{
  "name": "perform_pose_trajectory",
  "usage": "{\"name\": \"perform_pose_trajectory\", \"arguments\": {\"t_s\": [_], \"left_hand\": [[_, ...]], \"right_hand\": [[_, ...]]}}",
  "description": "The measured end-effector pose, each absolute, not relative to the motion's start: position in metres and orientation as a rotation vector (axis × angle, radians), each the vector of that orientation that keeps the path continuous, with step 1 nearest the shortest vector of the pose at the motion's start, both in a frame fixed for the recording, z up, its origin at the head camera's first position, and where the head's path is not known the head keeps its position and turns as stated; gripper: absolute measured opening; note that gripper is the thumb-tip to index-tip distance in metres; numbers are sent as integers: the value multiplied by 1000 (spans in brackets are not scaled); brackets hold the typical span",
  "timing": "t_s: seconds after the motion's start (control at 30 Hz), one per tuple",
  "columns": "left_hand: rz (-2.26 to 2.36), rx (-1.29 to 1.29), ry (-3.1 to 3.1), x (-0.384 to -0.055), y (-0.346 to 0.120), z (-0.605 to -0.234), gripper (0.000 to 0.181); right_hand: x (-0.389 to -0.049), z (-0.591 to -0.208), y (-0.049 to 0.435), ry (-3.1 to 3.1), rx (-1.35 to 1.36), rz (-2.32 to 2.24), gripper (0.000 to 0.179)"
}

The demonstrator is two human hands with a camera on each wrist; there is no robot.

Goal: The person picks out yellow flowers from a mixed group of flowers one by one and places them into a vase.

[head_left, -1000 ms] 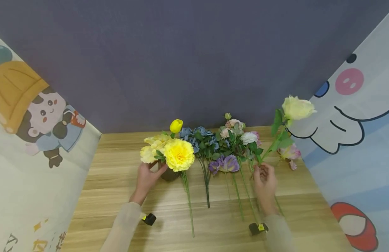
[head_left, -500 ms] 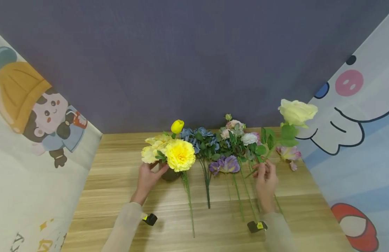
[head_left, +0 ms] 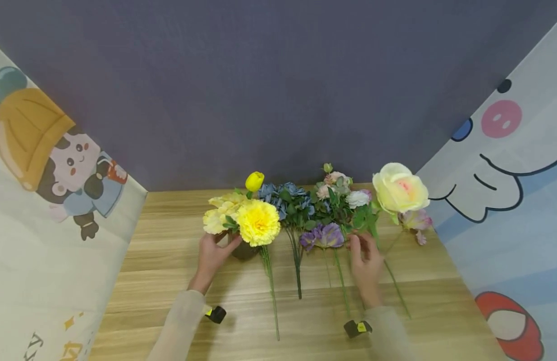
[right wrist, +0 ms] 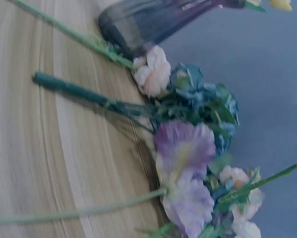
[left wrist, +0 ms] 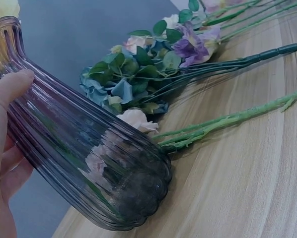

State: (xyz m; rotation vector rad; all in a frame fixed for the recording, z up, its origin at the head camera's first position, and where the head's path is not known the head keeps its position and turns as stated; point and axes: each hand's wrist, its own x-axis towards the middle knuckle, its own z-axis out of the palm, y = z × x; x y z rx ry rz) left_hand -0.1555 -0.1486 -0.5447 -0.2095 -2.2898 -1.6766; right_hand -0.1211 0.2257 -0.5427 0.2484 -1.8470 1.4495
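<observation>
My left hand (head_left: pixel 211 254) grips a ribbed smoky glass vase (left wrist: pixel 84 153) that holds yellow flowers (head_left: pixel 256 221) and stands on the wooden table (head_left: pixel 170 281). My right hand (head_left: pixel 365 260) pinches the green stem of a pale cream rose (head_left: pixel 399 193) and holds it up over the table, the bloom tilted toward me. In the right wrist view the held stem (right wrist: pixel 258 186) crosses the lower right, with only a fingertip at the frame's edge.
Loose flowers lie in a row on the table: a blue hydrangea (head_left: pixel 289 200), a purple bloom (head_left: pixel 322 235), a pink and white spray (head_left: pixel 341 190) and a pink flower (head_left: pixel 415 220). Printed cartoon curtains flank the table, a grey wall behind.
My right hand has moved left with the rose. The bloom came down and swung leftward, turning its face toward me. The left hand stayed on the vase.
</observation>
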Motion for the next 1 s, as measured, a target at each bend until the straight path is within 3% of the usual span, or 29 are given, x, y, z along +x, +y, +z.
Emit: {"name": "perform_pose_trajectory", "arguments": {"t_s": [0.43,1.0], "left_hand": [[-1703,-179,-2285,-153,-146,-543,69],[-1737,-159,-2282,-154,-147,-545,70]], "right_hand": [[-120,-528,185,-1902,292,1261,16],[-130,-494,141,-1767,450,1519,22]]}}
